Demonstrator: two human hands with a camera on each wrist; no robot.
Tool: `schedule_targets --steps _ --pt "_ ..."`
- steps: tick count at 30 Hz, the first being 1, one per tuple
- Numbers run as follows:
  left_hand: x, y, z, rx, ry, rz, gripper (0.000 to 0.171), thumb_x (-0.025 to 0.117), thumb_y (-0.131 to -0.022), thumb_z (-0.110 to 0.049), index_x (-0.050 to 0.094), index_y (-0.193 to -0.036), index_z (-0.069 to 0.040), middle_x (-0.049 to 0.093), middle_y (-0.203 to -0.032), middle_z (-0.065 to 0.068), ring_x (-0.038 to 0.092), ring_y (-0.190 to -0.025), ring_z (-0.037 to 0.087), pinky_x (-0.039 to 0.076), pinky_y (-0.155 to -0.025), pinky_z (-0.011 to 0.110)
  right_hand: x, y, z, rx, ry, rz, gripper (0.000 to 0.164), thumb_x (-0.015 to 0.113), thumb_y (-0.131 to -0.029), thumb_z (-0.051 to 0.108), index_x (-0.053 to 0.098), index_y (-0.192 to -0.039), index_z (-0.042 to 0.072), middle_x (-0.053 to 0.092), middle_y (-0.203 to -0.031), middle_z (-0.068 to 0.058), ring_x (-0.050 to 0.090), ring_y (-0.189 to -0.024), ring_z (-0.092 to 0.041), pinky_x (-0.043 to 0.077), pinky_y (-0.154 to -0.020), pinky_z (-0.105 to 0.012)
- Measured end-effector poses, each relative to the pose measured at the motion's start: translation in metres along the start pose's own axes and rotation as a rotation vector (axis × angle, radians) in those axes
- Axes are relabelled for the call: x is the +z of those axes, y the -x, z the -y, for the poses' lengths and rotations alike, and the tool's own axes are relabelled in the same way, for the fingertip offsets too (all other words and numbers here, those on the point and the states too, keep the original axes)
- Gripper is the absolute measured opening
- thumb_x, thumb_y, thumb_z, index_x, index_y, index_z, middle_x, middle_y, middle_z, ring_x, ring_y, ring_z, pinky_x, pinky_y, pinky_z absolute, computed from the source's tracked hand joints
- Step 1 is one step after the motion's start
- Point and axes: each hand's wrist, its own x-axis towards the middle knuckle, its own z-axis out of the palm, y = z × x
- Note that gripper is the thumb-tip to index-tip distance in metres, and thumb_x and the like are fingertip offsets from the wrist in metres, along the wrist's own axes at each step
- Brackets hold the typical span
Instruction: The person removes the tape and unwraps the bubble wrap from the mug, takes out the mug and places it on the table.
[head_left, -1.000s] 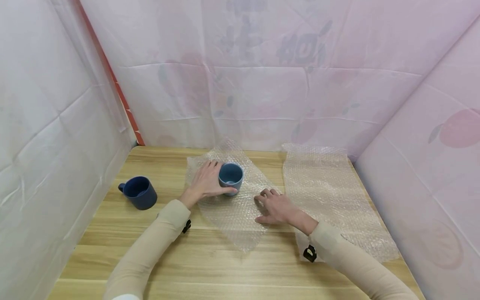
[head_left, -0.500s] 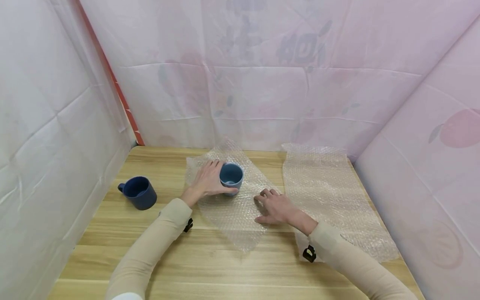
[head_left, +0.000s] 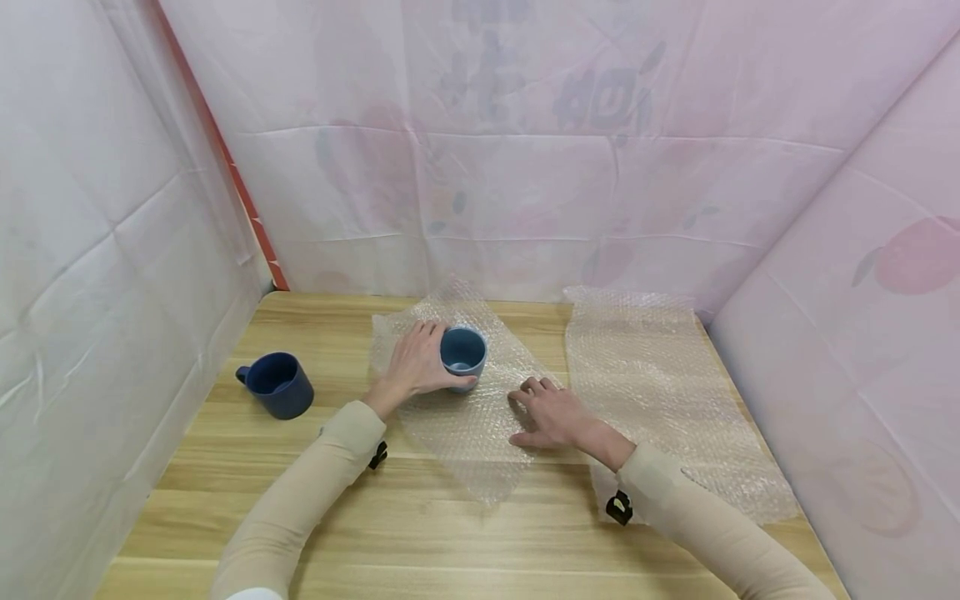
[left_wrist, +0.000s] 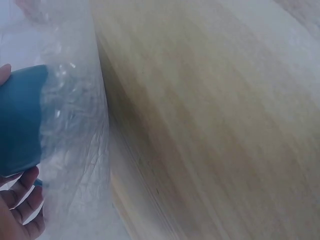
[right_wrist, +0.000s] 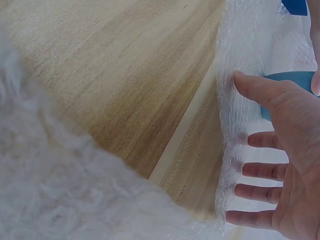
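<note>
A light blue mug (head_left: 463,350) stands upright on a sheet of bubble wrap (head_left: 465,454) that lies turned cornerwise on the table. My left hand (head_left: 416,362) grips the mug from its left side, thumb across the near wall and fingers round the far side. In the left wrist view, the mug (left_wrist: 20,120) shows between thumb and fingers, with a small blue piece, perhaps its handle, by the fingers. To the right of the mug, my right hand (head_left: 555,417) rests on the sheet's right part. Its fingers (right_wrist: 262,171) are spread and touch the bubble wrap, holding nothing.
A dark blue mug (head_left: 277,387) stands on the wooden table (head_left: 420,550) at the left, handle pointing left. A second bubble wrap sheet (head_left: 660,367) lies flat at the right, partly under the right wrist. Patterned cloth walls (head_left: 525,183) enclose the back and sides.
My left wrist and forearm have shifted slightly to the right, and the light blue mug has barely moved with the hand. The right hand has stayed in place on the bubble wrap.
</note>
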Motion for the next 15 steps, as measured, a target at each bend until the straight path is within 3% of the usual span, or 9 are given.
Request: schedule_targets --steps 8,15 --pt "0.005 -0.001 0.006 0.006 -0.007 -0.044 0.105 0.086 -0.061 -0.078 0.059 -0.138 -0.010 0.066 -0.127 0.013 0.062 -0.118 0.031 0.060 -0.093 0.050 0.004 -0.005 -0.001 0.009 0.029 0.005 0.082 0.075 -0.085 0.068 0.059 -0.146 0.015 0.062 -0.134 -0.018 0.063 -0.114 -0.037 0.063 -0.076 -0.051" --pt "0.002 0.001 0.011 -0.004 -0.008 -0.082 0.107 0.086 -0.060 -0.078 0.060 -0.136 -0.007 0.066 -0.131 0.016 0.061 -0.126 0.034 0.059 -0.100 0.051 0.007 -0.007 -0.002 0.022 0.073 0.004 0.081 0.071 -0.087 0.071 0.058 -0.148 0.019 0.063 -0.132 -0.018 0.063 -0.110 -0.035 0.063 -0.070 -0.049"
